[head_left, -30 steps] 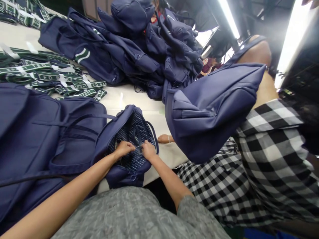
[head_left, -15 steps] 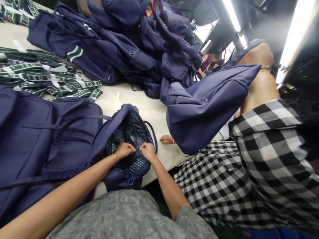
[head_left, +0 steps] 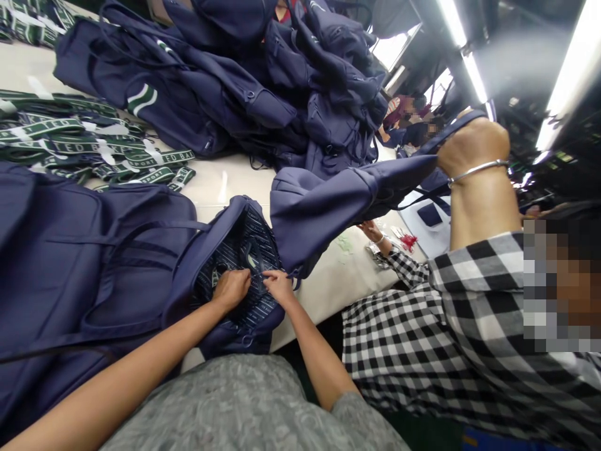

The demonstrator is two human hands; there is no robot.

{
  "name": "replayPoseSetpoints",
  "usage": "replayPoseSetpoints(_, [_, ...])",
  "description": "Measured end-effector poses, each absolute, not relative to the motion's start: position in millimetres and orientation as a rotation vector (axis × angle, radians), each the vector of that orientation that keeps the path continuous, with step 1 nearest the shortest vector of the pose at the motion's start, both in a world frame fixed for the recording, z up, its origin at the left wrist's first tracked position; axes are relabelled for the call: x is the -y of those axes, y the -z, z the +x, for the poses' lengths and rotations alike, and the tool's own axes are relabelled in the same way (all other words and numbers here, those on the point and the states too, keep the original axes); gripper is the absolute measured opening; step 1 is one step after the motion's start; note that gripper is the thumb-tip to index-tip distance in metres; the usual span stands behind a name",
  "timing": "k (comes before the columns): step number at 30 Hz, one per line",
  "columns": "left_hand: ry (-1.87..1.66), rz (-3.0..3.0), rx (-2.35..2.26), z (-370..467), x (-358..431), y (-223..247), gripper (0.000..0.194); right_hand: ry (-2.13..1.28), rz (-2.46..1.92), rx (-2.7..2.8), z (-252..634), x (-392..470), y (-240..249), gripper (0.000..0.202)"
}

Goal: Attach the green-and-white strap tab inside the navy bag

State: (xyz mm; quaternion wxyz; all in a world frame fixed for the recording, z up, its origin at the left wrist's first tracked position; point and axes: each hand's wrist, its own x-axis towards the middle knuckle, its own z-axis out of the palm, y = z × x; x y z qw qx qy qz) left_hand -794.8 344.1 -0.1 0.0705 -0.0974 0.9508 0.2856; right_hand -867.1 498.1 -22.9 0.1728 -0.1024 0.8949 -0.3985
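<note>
An unzipped navy bag [head_left: 185,285] lies in front of me, its mouth showing a dark lining [head_left: 256,307] with white stripes of print. Inside that mouth, my left hand [head_left: 232,288] is closed with the fingers curled inward; what it holds, if anything, is hidden. My right hand [head_left: 278,287] is at the bag's right side, fingers extended toward the left over the lining and slightly apart, with nothing visible in them. A small pale patch [head_left: 252,259] shows on the lining above and between both hands.
A co-worker in a checked shirt [head_left: 389,338] lifts another navy bag [head_left: 319,207], which overhangs my bag's right edge. Navy bags [head_left: 225,81] are heaped at the back. Printed green straps [head_left: 94,147] lie on the pale table [head_left: 323,294]; more navy bags [head_left: 47,250] lie left.
My hands have parted from their pinch near each other; the right fingers have straightened. The co-worker's bag has swung left, over the right edge of mine.
</note>
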Motion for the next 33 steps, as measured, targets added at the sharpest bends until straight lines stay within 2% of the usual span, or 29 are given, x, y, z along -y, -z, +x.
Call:
replayPoseSetpoints(7, [-0.635, -0.118, -2.934, -796.5, -353.2, -5.3, 0.025, 1.322, -0.092, -2.334, -864.4, -494.6, 25.2, 0.036])
replayPoseSetpoints(15, [-0.664, -0.066, -2.945, -800.5, -356.7, 2.2, 0.024, 1.425, 0.007, -2.273, -862.7, -488.6, 31.4, 0.020])
replayPoseSetpoints(22, [-0.969, -0.201, -2.835, -801.8, -354.8, 13.5, 0.022, 1.554, 0.131, -2.248, -854.0, -485.4, 38.0, 0.006])
replayPoseSetpoints(28, [-1.419, -0.467, -2.532, -807.0, -348.3, 32.1, 0.019, 1.583, 0.345, -2.104, -842.0, -479.7, 39.7, 0.017])
replayPoseSetpoints(33, [-1.742, -0.646, -2.241, -805.6, -346.1, 48.7, 0.022, 1.492, 0.433, -2.064, -828.6, -474.8, 41.7, 0.020])
